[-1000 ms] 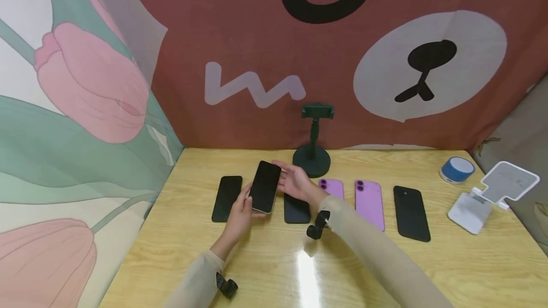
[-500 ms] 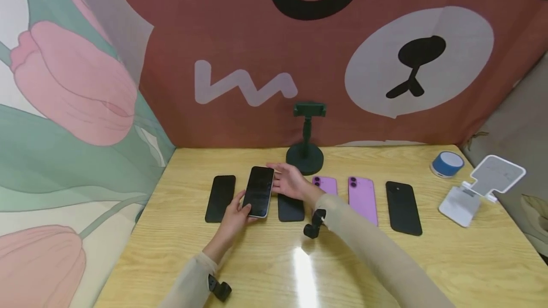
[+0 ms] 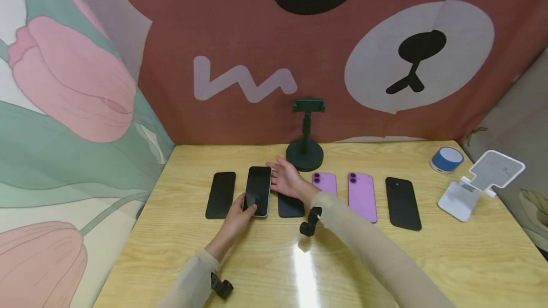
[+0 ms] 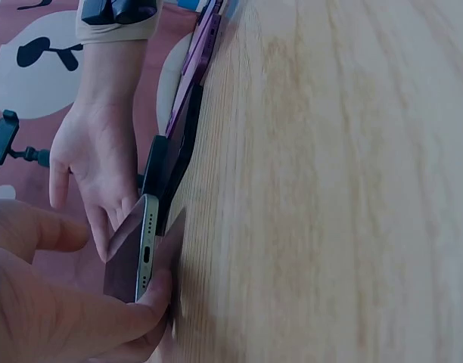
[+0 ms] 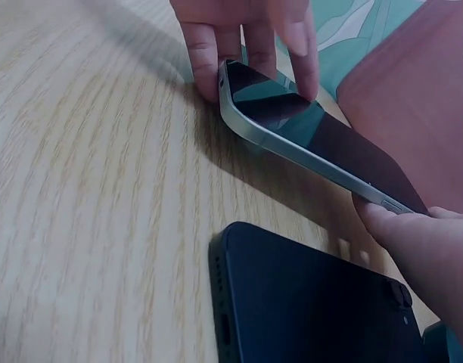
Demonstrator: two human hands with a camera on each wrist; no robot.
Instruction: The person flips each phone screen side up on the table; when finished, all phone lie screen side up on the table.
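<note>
My left hand (image 3: 235, 217) grips the bottom end of a smartphone (image 3: 259, 185) with a black screen and pale metal frame. Its thumb lies over the screen, with fingers underneath. Low over the wooden table, the phone (image 5: 345, 155) casts a shadow in the right wrist view. My right hand (image 3: 288, 178), fingers extended, is at the phone's upper right edge; one fingertip (image 5: 375, 219) shows below that edge. A dark smartphone (image 5: 307, 295) lies back up beside it, partly covered by my right hand in the head view. Left of the held phone lies a black smartphone (image 3: 220, 195).
To the right are a purple smartphone (image 3: 324, 183), another purple smartphone (image 3: 362, 198) and a black one (image 3: 403, 203). A dark green phone stand (image 3: 305, 155) is behind. A blue-and-white round object (image 3: 447, 159) and a white folding stand (image 3: 461, 201) occupy the right side.
The held phone has come down toward the table and turned from slanted to nearly straight, between its neighbours. My right hand stays by its upper right edge. The head view has shifted slightly.
</note>
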